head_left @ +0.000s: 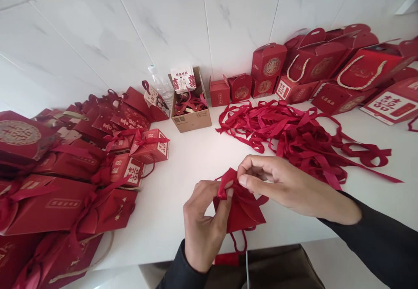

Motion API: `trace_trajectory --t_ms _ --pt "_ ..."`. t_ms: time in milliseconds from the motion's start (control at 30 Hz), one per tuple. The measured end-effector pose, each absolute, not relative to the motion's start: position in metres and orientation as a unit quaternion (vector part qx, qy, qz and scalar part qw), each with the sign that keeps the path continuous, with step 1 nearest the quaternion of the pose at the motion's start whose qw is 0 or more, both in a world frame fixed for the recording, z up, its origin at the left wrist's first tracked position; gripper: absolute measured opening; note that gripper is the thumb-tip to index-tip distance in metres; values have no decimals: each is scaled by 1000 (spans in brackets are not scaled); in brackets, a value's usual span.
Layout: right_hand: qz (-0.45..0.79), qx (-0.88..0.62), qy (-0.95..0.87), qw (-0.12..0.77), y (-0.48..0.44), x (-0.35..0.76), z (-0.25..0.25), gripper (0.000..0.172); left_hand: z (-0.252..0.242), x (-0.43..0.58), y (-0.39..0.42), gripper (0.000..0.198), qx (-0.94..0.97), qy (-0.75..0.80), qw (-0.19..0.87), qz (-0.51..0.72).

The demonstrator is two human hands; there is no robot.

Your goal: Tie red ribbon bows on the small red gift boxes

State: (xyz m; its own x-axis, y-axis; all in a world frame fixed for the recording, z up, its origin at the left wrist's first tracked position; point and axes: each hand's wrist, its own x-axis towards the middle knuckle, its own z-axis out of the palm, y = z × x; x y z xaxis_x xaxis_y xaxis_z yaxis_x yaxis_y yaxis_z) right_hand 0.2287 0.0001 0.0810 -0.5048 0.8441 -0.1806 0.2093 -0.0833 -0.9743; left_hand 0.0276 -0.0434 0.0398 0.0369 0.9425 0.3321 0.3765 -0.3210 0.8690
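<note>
Pinched between the fingers of the left hand (204, 226) and right hand (287, 186) is a satin ribbon (224, 187), smooth with a soft sheen. Just under those fingers is a small box (244, 210) of matt red card. Beyond the right fingertips, the ribbon heap (303, 136) shows the same shiny woven cloth. Further out from the left fingers stands a carton (192, 119) of dull brown cardboard, beside a clear, glossy plastic bottle (162, 84). The tabletop (183, 162) below the fingers is smooth, white and faintly shiny. The wall tiles (163, 18) far beyond look polished and marble-veined.
</note>
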Motion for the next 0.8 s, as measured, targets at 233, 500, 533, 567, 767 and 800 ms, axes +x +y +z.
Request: trace_trajectory --t_ms 233,500,533,567,767,800 --pt "600 -434 -631 230 2 242 83 25 37 21 -51 18 619 541 300 484" --pt "476 -510 -679 227 -14 260 82 18 30 4 -65 26 428 574 515 471" --pt "503 -501 -660 247 -15 261 81 20 28 4 -65 27 400 569 536 478" --pt "532 -492 -638 258 -16 261 80 22 27 4 -64 28 373 564 552 487" --pt "569 -514 -595 242 -15 269 74 28 22 7 -60 32 281 539 581 541" --pt "551 -524 -602 242 -16 270 74 29 22 7 -61 32 279 537 583 542"
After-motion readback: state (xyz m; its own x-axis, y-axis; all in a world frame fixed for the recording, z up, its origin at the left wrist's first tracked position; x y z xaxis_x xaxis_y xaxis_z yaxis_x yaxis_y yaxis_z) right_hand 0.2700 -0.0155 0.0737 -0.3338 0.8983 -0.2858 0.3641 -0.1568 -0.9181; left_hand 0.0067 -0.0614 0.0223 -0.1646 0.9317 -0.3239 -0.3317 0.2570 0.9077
